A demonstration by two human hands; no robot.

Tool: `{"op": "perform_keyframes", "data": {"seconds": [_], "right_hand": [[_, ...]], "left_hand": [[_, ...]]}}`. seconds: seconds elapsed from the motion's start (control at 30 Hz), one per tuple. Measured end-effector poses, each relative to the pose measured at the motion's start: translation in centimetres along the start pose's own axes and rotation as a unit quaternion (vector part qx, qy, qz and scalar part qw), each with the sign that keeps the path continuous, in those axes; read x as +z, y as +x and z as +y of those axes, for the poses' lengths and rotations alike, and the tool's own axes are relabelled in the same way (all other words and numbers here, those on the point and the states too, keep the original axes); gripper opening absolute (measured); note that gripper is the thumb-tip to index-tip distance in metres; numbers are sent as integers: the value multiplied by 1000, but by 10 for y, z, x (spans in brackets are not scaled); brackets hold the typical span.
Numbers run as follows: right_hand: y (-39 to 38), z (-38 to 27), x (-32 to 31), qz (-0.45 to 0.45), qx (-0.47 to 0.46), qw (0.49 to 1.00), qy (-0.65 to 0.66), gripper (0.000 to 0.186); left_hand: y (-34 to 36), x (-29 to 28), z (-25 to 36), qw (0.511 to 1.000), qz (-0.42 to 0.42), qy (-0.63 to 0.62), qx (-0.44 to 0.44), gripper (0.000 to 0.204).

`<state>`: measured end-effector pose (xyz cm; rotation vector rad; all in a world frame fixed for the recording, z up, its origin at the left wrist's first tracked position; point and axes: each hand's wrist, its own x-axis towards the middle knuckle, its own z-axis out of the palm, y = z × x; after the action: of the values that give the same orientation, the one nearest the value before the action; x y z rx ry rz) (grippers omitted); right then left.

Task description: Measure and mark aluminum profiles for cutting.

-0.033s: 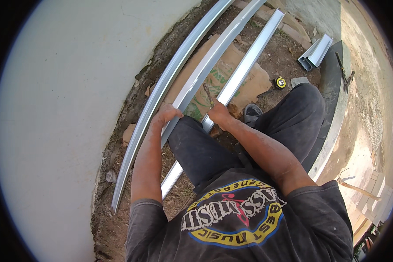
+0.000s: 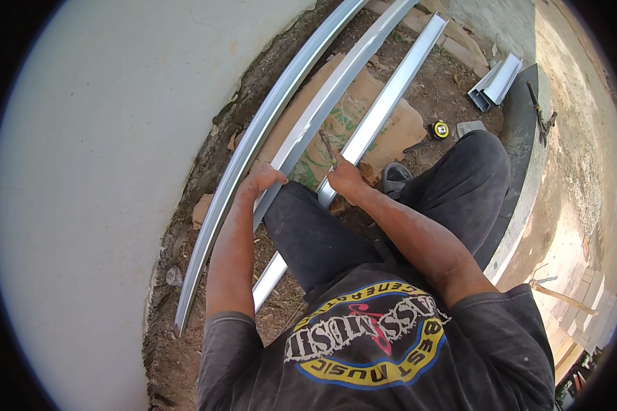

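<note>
Three long silver metal channels lie side by side on the dirt beside a white wall. My left hand (image 2: 262, 180) grips the edge of the middle channel (image 2: 322, 109). The left channel (image 2: 253, 144) runs just beside it along the wall's foot. My right hand (image 2: 347, 181) rests on the right channel (image 2: 391, 96) and holds a thin brown stick-like tool (image 2: 328, 146) that points up and away from me. I am crouched, with my dark-trousered knees (image 2: 308, 233) over the near ends of the channels.
A brown paper sack (image 2: 353, 120) lies under the channels. A yellow tape measure (image 2: 440, 129) sits on the dirt near my shoe (image 2: 395, 177). Short channel offcuts (image 2: 497, 81) lie at the far right. A hand tool (image 2: 541, 113) rests on the concrete kerb (image 2: 521, 178).
</note>
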<state>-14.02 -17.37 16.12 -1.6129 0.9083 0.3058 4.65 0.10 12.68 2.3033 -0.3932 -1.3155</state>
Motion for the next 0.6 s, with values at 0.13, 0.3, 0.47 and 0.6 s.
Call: {"op": "perform_keyframes", "data": {"seconds": [0.13, 0.3, 0.47, 0.6], "right_hand": [[10, 21, -8, 33, -70, 995, -56, 68], [10, 9, -3, 4, -86, 996, -35, 68], [19, 8, 0, 19, -119, 992, -27, 68], [16, 5, 0, 21, -115, 993, -34, 67]], "left_hand": [[5, 0, 13, 1000, 25, 11, 7, 45], [10, -3, 1, 1000, 21, 17, 8, 47], [8, 2, 6, 998, 54, 9, 17, 41], [10, 0, 1, 999, 28, 19, 34, 41]]}}
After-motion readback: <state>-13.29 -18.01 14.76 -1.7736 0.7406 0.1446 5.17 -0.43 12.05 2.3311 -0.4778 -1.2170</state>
